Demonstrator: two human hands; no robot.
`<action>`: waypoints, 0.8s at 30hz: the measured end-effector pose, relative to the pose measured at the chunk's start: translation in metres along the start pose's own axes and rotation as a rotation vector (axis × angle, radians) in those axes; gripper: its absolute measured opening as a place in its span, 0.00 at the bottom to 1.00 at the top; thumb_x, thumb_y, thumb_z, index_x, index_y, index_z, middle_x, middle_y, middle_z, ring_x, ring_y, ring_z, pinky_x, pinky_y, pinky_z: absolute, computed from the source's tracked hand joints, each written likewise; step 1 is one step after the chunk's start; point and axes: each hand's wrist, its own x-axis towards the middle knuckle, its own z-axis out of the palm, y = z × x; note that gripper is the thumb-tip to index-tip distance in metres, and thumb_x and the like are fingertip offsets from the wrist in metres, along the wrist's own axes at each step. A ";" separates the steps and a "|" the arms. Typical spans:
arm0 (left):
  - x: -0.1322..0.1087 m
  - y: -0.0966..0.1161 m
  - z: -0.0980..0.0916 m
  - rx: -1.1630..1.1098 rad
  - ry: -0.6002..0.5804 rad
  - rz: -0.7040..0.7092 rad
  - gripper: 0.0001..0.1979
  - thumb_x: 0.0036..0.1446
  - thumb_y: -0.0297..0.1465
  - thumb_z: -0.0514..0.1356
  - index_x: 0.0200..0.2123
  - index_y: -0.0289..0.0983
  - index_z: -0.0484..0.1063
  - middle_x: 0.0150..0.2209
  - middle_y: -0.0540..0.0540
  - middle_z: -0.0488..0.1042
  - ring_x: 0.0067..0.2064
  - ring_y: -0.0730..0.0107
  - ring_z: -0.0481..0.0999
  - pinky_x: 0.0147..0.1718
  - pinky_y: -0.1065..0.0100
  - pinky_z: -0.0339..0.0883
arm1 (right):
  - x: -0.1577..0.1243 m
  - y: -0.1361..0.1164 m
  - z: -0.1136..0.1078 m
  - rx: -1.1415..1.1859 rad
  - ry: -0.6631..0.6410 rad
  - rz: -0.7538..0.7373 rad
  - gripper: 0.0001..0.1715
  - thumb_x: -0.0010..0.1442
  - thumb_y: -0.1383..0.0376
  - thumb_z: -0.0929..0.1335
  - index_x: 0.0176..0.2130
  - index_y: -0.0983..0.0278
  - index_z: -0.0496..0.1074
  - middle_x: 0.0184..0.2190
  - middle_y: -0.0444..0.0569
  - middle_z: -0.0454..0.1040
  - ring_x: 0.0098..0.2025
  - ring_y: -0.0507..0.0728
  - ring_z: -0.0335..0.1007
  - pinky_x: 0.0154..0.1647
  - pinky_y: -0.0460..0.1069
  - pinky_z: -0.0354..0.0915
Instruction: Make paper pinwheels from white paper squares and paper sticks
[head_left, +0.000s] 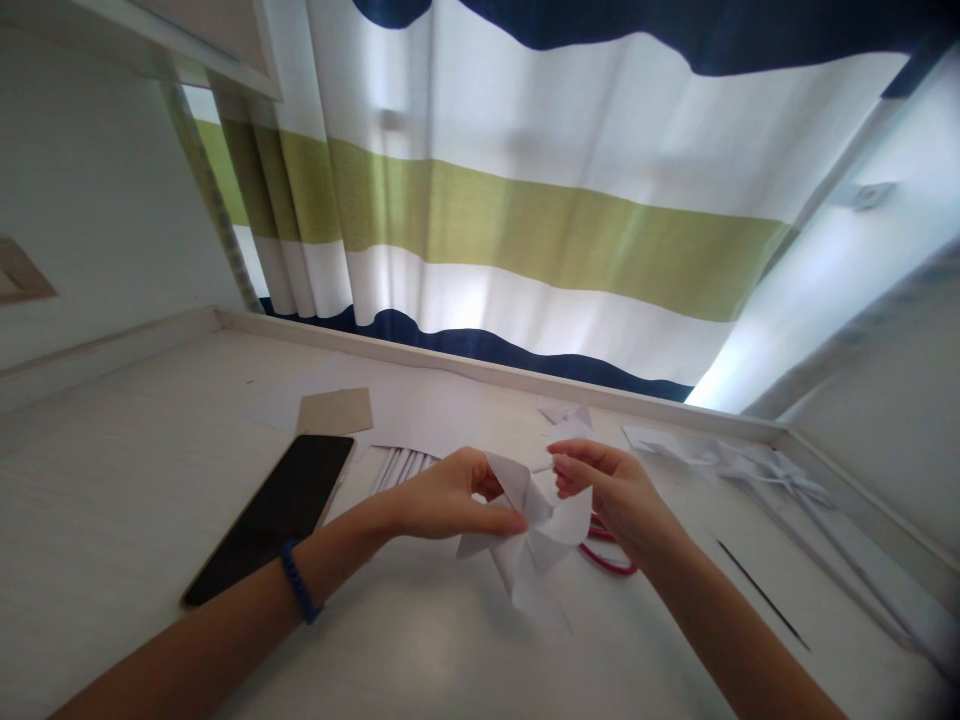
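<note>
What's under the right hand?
Red loops peek out on the table between the right hand and the pinwheel. The hand covers the rest, so I can't see it.

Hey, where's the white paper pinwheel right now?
In the head view, the paper pinwheel is below and just right of centre, gripped by the left hand; a red loop shows just to the pinwheel's right.

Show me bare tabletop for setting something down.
Bare: left of the phone, toward the wall; also between the left forearm and right forearm, below the paper pinwheel. Crowded: the far middle, with cardboard and white paper, and the right, with paper pieces and sticks.
</note>
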 end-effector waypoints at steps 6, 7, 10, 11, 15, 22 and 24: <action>-0.008 0.015 0.008 0.253 0.111 0.148 0.05 0.46 0.22 0.60 0.30 0.32 0.73 0.27 0.50 0.72 0.29 0.77 0.68 0.31 0.77 0.61 | -0.007 -0.010 0.007 0.144 -0.024 -0.017 0.16 0.39 0.63 0.75 0.32 0.62 0.75 0.23 0.42 0.73 0.21 0.46 0.66 0.21 0.41 0.61; -0.010 0.017 0.009 0.319 0.109 0.185 0.05 0.47 0.23 0.60 0.30 0.31 0.73 0.26 0.50 0.72 0.28 0.78 0.68 0.30 0.77 0.62 | -0.008 -0.010 0.008 0.156 -0.031 -0.026 0.15 0.38 0.63 0.75 0.31 0.62 0.75 0.22 0.42 0.72 0.21 0.46 0.65 0.21 0.41 0.61; -0.012 0.019 0.013 0.454 0.081 0.243 0.06 0.49 0.25 0.58 0.32 0.31 0.73 0.27 0.48 0.73 0.28 0.76 0.70 0.30 0.77 0.63 | -0.010 -0.010 0.010 0.171 -0.056 -0.053 0.13 0.38 0.63 0.75 0.27 0.63 0.74 0.20 0.42 0.71 0.18 0.47 0.64 0.19 0.42 0.61; -0.013 0.019 0.015 0.472 0.071 0.248 0.06 0.49 0.25 0.58 0.32 0.31 0.73 0.28 0.47 0.73 0.29 0.75 0.70 0.30 0.76 0.63 | -0.011 -0.010 0.011 0.170 -0.061 -0.062 0.12 0.38 0.63 0.75 0.27 0.63 0.74 0.19 0.41 0.71 0.18 0.47 0.64 0.19 0.43 0.62; -0.013 0.018 0.018 0.484 0.047 0.269 0.06 0.51 0.27 0.58 0.32 0.32 0.72 0.27 0.46 0.74 0.28 0.74 0.71 0.30 0.75 0.64 | -0.015 -0.012 0.014 0.151 -0.060 -0.099 0.10 0.41 0.64 0.74 0.29 0.64 0.74 0.16 0.41 0.70 0.18 0.49 0.65 0.19 0.44 0.62; -0.015 0.020 0.021 0.368 0.024 0.215 0.06 0.50 0.28 0.58 0.31 0.32 0.72 0.26 0.48 0.71 0.28 0.74 0.69 0.29 0.75 0.64 | -0.015 -0.009 0.016 0.167 -0.006 -0.153 0.08 0.43 0.63 0.73 0.27 0.62 0.74 0.14 0.40 0.69 0.16 0.47 0.63 0.17 0.42 0.60; -0.015 0.020 0.021 0.316 0.005 0.193 0.06 0.50 0.28 0.59 0.31 0.32 0.72 0.26 0.48 0.71 0.28 0.74 0.69 0.30 0.74 0.63 | -0.014 -0.007 0.015 0.168 0.012 -0.166 0.08 0.42 0.63 0.73 0.26 0.63 0.74 0.15 0.39 0.69 0.16 0.47 0.63 0.17 0.42 0.60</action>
